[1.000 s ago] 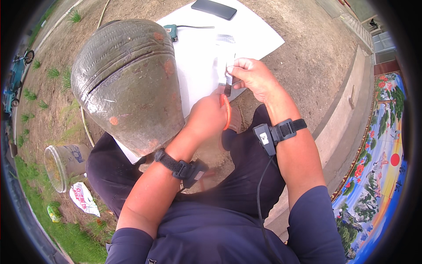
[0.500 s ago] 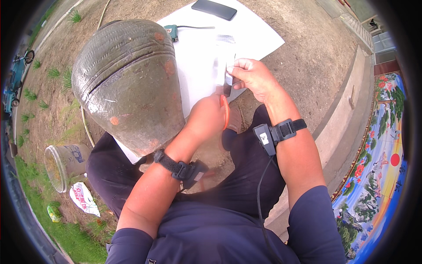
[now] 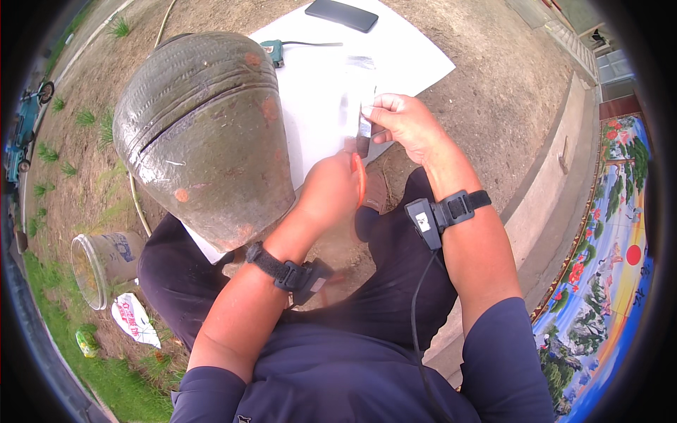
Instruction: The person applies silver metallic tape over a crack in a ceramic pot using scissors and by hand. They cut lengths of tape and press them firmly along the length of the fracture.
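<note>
My left hand (image 3: 330, 187) is closed round the orange handle (image 3: 360, 180) of what look like scissors; their blades are hard to make out. A shiny, partly see-through strip (image 3: 361, 84) runs along the white sheet (image 3: 317, 92) up to my hands. My right hand (image 3: 403, 125) pinches its side between thumb and fingers, just above the left hand. A dark piece (image 3: 363, 146) shows between the two hands. Left of them a big grey-brown jar (image 3: 204, 134) with rust-coloured spots leans over my left leg, with dark grooves round it.
On the sheet lie a black phone (image 3: 342, 14) and a green tape measure (image 3: 273, 53). A clear plastic bucket (image 3: 106, 264) and a white bag (image 3: 135, 321) are on the ground at left. A concrete step (image 3: 543, 183) and a colourful painted wall (image 3: 606, 268) stand at right.
Almost nothing differs. The jar and both hands appear shifted very slightly left, along with the rest of the view; both hands keep their grips.
</note>
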Motion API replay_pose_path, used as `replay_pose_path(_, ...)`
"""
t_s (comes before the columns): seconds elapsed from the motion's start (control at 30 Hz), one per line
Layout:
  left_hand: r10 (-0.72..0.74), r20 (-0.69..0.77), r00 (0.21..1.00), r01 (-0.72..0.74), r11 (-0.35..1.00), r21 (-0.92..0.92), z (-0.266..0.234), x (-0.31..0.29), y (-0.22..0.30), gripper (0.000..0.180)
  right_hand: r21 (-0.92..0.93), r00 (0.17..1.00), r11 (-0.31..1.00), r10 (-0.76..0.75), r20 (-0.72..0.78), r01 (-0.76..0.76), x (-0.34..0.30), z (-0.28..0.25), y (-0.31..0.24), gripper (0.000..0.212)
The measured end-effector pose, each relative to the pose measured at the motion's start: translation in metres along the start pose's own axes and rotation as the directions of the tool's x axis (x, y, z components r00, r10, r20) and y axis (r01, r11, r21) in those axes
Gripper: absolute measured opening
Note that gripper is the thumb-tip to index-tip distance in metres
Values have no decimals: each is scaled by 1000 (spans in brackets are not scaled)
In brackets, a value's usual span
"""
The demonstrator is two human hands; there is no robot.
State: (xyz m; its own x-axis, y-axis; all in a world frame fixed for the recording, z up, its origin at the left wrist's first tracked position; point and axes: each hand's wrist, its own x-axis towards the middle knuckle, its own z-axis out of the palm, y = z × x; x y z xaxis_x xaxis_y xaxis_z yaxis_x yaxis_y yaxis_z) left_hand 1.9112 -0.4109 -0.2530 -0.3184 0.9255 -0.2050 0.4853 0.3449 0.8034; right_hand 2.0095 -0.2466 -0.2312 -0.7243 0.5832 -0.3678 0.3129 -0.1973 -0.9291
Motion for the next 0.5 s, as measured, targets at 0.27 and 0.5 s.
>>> replay_pose_path(0.27, 3, -22, 1000, -4, 999, -46, 4, -2, -2, 32, 148, 997, 989, -1, -72, 11, 8, -2, 4, 16)
replay_pose_path(0.5, -9, -13, 1000, 8, 998, -69, 2, -4, 6, 26, 82, 998, 997, 7, -66, -1, 10, -4, 5, 14)
